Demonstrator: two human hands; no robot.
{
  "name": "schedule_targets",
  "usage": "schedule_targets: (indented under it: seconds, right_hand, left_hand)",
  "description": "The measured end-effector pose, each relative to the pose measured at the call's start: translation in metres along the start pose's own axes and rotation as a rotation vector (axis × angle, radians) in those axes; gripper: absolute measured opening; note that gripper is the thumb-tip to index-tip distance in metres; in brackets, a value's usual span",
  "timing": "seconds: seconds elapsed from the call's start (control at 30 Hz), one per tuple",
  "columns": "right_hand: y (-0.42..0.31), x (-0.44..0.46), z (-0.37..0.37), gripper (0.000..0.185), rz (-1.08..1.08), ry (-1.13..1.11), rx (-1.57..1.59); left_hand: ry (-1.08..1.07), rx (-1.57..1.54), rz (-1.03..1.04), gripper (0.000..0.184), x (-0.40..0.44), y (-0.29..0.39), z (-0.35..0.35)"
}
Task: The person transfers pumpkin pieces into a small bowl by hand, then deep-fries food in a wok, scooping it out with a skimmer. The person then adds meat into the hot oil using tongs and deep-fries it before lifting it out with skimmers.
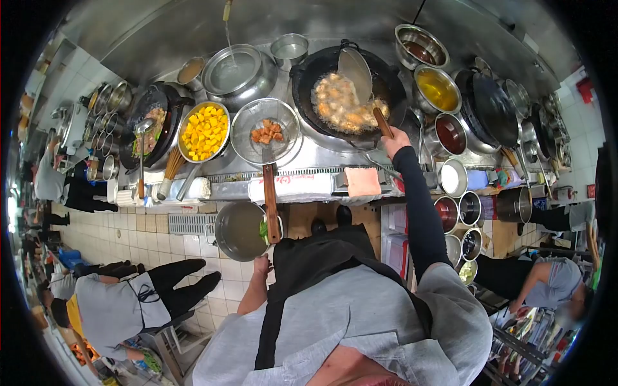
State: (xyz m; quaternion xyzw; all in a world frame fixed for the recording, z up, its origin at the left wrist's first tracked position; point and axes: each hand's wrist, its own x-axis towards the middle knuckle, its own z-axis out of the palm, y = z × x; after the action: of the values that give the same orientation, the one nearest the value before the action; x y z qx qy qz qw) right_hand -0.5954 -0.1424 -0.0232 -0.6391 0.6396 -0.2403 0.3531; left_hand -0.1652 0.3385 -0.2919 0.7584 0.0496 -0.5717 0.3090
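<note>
My right hand [396,141] is closed around the wooden handle of a broad metal skimmer [355,72]. Its round head leans against the far side of a black wok [310,132]. Inside, pale battered pieces [342,106] bubble in hot oil. My left hand [260,265] hangs low beside a deep metal pot [233,233] with greens at its edge; its fingers are mostly hidden, so I cannot tell whether it grips anything. A mesh strainer [243,132] with brown fried pieces [266,132] rests on the counter, its wooden handle jutting over the front edge.
Left of the strainer are a bowl of yellow cubes [205,132] and a covered metal pot [232,69] under running water. Bowls of yellow oil [438,89] and red sauce [449,134] flank the wok's right. A pink cloth [362,181] lies at the front. Co-workers stand both sides.
</note>
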Motion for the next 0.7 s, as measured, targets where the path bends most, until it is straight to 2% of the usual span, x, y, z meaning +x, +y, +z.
schedule_targets:
  seconds: [0.03, 0.13, 0.3, 0.4, 0.47, 0.53, 0.57, 0.67, 0.7]
  right_hand:
    - [-0.034, -0.015, -0.006, 0.024, 0.285, -0.129, 0.396]
    - [-0.025, -0.009, -0.009, 0.015, 0.542, -0.324, 0.955]
    - [0.02, -0.032, 0.006, 0.01, 0.626, -0.502, 1.535]
    - [0.006, -0.06, -0.01, 0.009, 0.615, -0.53, 1.562]
    - [0.001, -0.072, -0.021, 0.01, 0.562, -0.461, 1.428]
    - [-0.006, -0.082, -0.034, 0.013, 0.462, -0.456, 1.293]
    - [-0.01, -0.086, -0.039, 0.018, 0.489, -0.42, 1.275]
    - [-0.019, -0.095, -0.044, 0.009, 0.483, -0.438, 1.224]
    - [-0.024, -0.099, -0.044, 0.013, 0.469, -0.451, 1.214]
  left_hand:
    - [0.012, 0.003, 0.008, 0.03, -0.005, 0.003, 0.003]
    - [0.044, -0.006, 0.017, 0.029, -0.012, 0.009, 0.011]
    - [0.032, -0.041, -0.009, 0.025, -0.016, 0.0, 0.011]
    - [0.001, -0.005, -0.073, 0.023, -0.004, -0.014, 0.003]
    - [0.003, 0.023, -0.127, 0.023, 0.0, -0.021, -0.002]
    - [0.027, 0.063, -0.108, 0.024, -0.011, -0.016, 0.0]
    - [0.037, 0.082, -0.098, 0.024, -0.016, -0.012, 0.001]
    - [0.025, 0.071, -0.091, 0.025, -0.012, -0.005, 0.001]
    - [0.038, 0.072, -0.064, 0.026, -0.012, -0.003, 0.003]
